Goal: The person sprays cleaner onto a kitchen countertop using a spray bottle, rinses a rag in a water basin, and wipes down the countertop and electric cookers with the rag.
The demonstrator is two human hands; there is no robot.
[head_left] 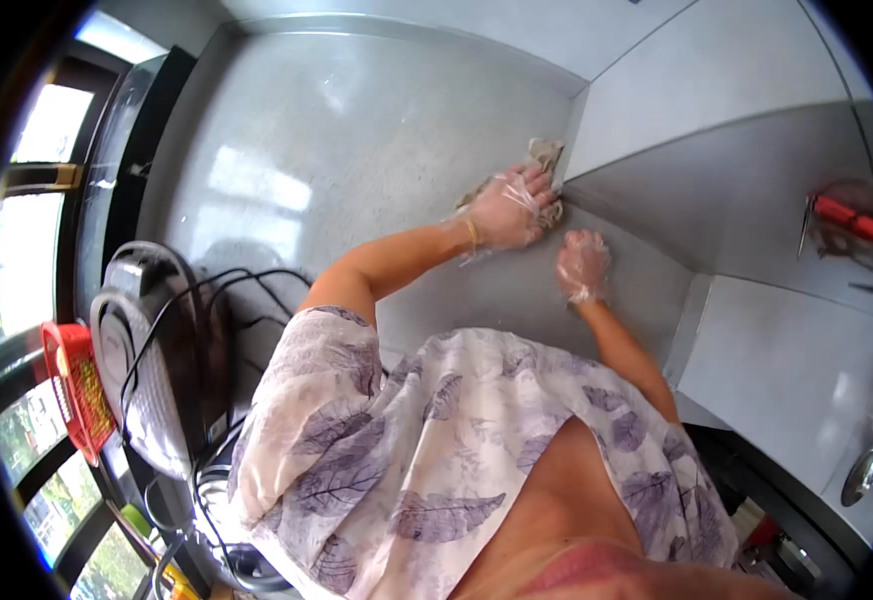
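A crumpled beige cloth (547,153) lies on the grey counter surface (357,130), close to the corner of the tiled wall. My left hand (513,207), in a clear plastic glove, presses down on the cloth, which shows beyond the fingers and on both sides of the hand. Just to the right, my right hand (584,265) wears the same kind of glove; its fingers are curled into a fist on the surface beside the wall corner. It is apart from the cloth, and whether it holds anything is hidden.
Black cables (227,280) run from a grey appliance (152,350) at the left. Beside the windows hangs a red basket (75,390). Red-handled tools (862,222) are on the right wall, with a metal fixture (865,475) below. Wall tiles (657,110) border the corner.
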